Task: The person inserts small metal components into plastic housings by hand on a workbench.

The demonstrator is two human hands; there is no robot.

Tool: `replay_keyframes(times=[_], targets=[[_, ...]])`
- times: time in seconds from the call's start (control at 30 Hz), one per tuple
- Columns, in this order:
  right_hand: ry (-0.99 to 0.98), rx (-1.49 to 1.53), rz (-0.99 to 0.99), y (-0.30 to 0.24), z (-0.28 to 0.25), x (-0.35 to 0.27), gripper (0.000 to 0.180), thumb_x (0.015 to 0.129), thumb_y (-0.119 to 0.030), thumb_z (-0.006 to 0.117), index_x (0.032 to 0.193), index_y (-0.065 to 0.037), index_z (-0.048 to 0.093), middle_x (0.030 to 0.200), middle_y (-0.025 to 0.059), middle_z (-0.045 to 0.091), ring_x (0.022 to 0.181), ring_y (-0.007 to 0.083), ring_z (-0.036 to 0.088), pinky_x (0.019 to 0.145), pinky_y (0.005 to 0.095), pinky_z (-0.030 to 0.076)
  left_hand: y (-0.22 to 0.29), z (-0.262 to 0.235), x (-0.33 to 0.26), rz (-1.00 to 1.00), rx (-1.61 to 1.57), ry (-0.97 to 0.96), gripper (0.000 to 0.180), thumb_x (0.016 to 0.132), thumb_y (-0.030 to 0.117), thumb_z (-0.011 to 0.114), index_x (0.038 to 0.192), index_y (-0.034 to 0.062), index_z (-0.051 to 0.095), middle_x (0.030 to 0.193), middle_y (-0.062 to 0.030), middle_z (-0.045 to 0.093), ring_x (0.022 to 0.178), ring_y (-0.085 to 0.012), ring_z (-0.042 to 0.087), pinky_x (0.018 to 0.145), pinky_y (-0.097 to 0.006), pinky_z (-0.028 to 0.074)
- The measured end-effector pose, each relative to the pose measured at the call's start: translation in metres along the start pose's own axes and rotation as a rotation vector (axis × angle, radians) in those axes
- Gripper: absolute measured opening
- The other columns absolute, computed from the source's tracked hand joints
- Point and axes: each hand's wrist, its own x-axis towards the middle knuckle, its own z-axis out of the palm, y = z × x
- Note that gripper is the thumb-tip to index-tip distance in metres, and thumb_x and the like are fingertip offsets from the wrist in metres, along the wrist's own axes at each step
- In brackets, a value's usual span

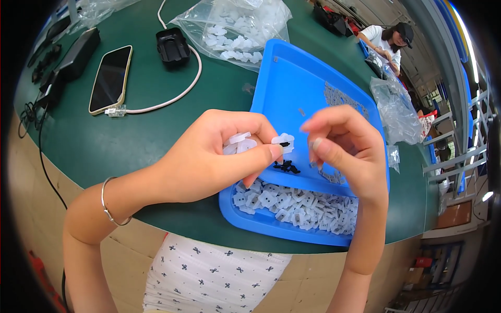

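A blue tray [292,78] full of small white clips [297,203] is set on the green counter [156,125]. One white clip [283,141] with a black bit is pinched tight in the left hand [209,156], over the tray, while the right hand [344,151] is kept near with fingers curled and nothing seen in them. The fitting step seems to be in hand, and a careful push is likely needed next

Bright blue tray [292,78] on a dark green table [156,130]. White plastic clips [297,206] heaped in the tray, small black pieces [286,167] beside them. One white clip [283,141] with a black centre. Clear bag [235,26] of white parts. Black-screened phone [110,78] with gold edge, pale pink cable [177,96], black charger box [173,46]. Silver bangle [107,203]. White cloth [209,276] patterned with small dark bows.
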Motion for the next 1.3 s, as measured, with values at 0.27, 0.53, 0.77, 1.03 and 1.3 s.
replay_keyframes(times=[0.27,0.53,0.77,1.03,1.3], targets=[[-0.077,0.063,0.005,0.006,0.007,0.000,0.024,0.081,-0.004,0.063,0.103,0.000,0.052,0.076,0.0019,0.058,0.069,0.0066,0.053,0.065,0.0207,0.041,0.003,-0.001,-0.004,0.128,0.253,-0.049,0.014,0.083,0.013,0.060,0.077,0.0002,0.058,0.061,0.0005,0.055,0.051,-0.0043,0.048,0.045,-0.020,0.036],[-0.034,-0.125,-0.150,0.007,0.009,-0.002,0.022,0.078,-0.003,0.064,0.097,0.000,0.054,0.069,0.0021,0.057,0.066,0.0073,0.054,0.063,0.0214,0.042,0.005,-0.003,-0.003,0.150,0.292,-0.198,0.010,0.083,0.009,0.061,0.083,0.0005,0.065,0.061,-0.0024,0.059,0.050,-0.0066,0.051,0.046,-0.021,0.035],[-0.175,-0.223,-0.255,-0.001,0.006,-0.003,0.014,0.078,-0.003,0.065,0.089,0.001,0.057,0.070,0.0044,0.060,0.063,0.0100,0.057,0.060,0.0234,0.046,-0.002,-0.002,-0.003,0.251,0.315,-0.272,0.010,0.085,0.009,0.059,0.087,0.0009,0.065,0.062,-0.0030,0.059,0.049,-0.0087,0.051,0.045,-0.023,0.035],[-0.172,0.027,-0.124,0.004,0.003,-0.004,0.012,0.081,-0.003,0.062,0.091,0.003,0.057,0.077,0.0069,0.062,0.070,0.0117,0.059,0.063,0.0242,0.048,-0.005,-0.001,0.000,0.326,0.271,-0.241,0.011,0.085,0.008,0.059,0.089,-0.0009,0.064,0.077,-0.0075,0.067,0.059,-0.0104,0.058,0.051,-0.021,0.041],[-0.225,0.309,-0.136,0.013,0.005,-0.004,0.014,0.084,-0.002,0.058,0.096,0.004,0.053,0.090,0.0110,0.060,0.080,0.0150,0.060,0.068,0.0251,0.049,0.000,0.000,-0.003,0.285,0.227,-0.234,0.013,0.087,0.011,0.058,0.089,-0.0002,0.063,0.075,-0.0050,0.065,0.060,-0.0088,0.055,0.052,-0.022,0.041]])
